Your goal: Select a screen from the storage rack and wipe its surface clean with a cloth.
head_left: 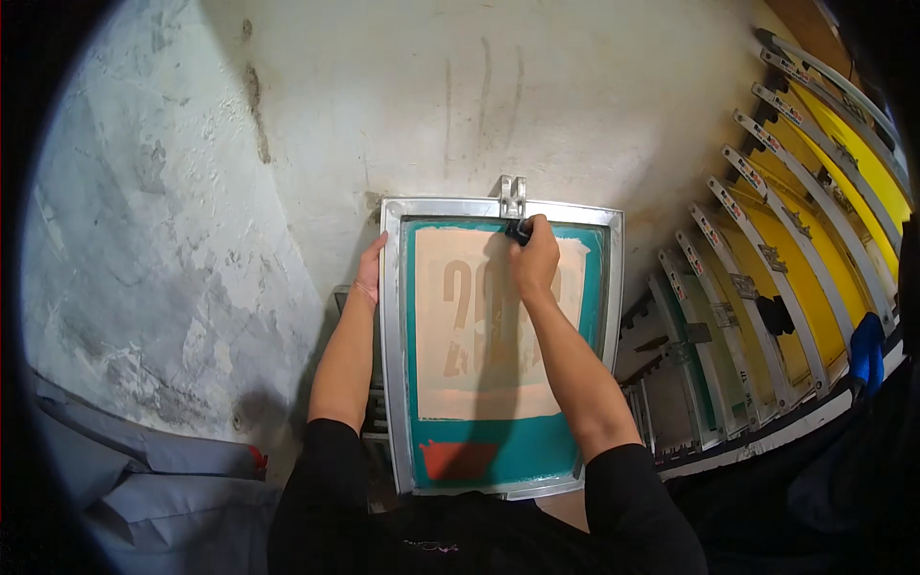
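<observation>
- Our right grip (538, 261) is curled around a small dark object (517, 232) at the top of a framed screen (436, 207); our left grip (370, 268) touches that frame's upper left edge, fingers partly hidden, so we cannot tell how tightly it closes.
- A pale, stained wall (383, 96) rises behind.
- To our right, a row of other screens (767, 264), many with yellow mesh (874, 158), stands on edge.
- Centred before us, the framed screen has a silver rim (390, 364) and teal surface (522, 439).
- Its tan panel (431, 383) bears darker block figures (465, 286).
- Below that lies a red patch (460, 462).
- Two metal brackets (506, 195) top the rim.
</observation>
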Demonstrator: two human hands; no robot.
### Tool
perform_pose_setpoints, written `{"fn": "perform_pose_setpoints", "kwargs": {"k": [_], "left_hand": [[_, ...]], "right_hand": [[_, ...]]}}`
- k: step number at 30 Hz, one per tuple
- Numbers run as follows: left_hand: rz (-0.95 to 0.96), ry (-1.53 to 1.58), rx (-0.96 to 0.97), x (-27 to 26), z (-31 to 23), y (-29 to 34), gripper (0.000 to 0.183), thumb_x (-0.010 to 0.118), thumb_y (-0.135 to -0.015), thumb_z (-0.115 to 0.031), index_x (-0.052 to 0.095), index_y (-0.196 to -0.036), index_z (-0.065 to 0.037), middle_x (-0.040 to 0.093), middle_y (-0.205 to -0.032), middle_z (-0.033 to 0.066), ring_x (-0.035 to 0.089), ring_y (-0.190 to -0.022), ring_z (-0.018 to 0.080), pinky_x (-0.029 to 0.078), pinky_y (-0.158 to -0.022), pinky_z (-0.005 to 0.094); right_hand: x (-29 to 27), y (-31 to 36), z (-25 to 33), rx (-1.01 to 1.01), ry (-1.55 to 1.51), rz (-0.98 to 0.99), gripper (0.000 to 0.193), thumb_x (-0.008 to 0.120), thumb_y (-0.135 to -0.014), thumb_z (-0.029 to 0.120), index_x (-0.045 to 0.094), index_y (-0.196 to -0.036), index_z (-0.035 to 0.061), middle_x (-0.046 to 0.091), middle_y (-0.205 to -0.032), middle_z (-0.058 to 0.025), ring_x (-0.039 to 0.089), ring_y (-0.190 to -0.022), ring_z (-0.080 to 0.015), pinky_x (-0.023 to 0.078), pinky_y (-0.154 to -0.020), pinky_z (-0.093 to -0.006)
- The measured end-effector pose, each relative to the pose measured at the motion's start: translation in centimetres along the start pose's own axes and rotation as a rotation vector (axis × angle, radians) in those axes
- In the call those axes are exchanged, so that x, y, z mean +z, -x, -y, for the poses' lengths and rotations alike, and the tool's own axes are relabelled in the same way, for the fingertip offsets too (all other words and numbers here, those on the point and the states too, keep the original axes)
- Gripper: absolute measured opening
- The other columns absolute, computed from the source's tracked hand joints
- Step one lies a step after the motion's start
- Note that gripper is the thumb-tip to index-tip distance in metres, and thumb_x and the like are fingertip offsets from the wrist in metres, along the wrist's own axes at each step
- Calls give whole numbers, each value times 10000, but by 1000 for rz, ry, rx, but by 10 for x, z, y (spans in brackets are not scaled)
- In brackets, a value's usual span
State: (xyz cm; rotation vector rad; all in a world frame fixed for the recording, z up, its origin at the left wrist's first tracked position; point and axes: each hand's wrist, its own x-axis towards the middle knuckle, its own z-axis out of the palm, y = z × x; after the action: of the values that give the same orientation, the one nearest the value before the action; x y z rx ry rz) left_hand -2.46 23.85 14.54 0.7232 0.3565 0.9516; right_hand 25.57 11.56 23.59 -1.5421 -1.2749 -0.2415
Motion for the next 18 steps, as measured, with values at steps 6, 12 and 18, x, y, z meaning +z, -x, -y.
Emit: {"fn": "perform_pose_setpoints", "kwargs": {"k": [6, 12, 18], "left_hand": [[154, 207, 5, 12, -18, -30, 676, 632, -933, -602, 667, -1295, -32, 744, -1169, 172, 739, -997, 318, 593, -935, 440], [24, 83, 38, -7, -11, -34, 477, 644, -911, -338, 667, -1267, -21, 752, -1116, 164, 749, -946, 315, 615, -875, 444], [51, 92, -8, -6, -13, -24, 441, 616, -865, -229, 665, -1237, 2, 753, -1067, 169, 753, -903, 313, 625, -841, 446]], "right_hand": [[11, 0, 6, 5, 102, 2, 303, 724, -754, -13, 574, -1006, 64, 659, -958, -156, 617, -961, -393, 501, -803, -501], [37, 24, 16, -84, 114, 38, 477, 753, -729, 16, 649, -1193, 45, 670, -1128, -148, 584, -1056, -386, 504, -945, -468], [41, 26, 24, -29, 47, -16, 507, 681, -704, -49, 666, -1196, 74, 608, -1170, -134, 568, -1111, -378, 510, -936, -458]]}}
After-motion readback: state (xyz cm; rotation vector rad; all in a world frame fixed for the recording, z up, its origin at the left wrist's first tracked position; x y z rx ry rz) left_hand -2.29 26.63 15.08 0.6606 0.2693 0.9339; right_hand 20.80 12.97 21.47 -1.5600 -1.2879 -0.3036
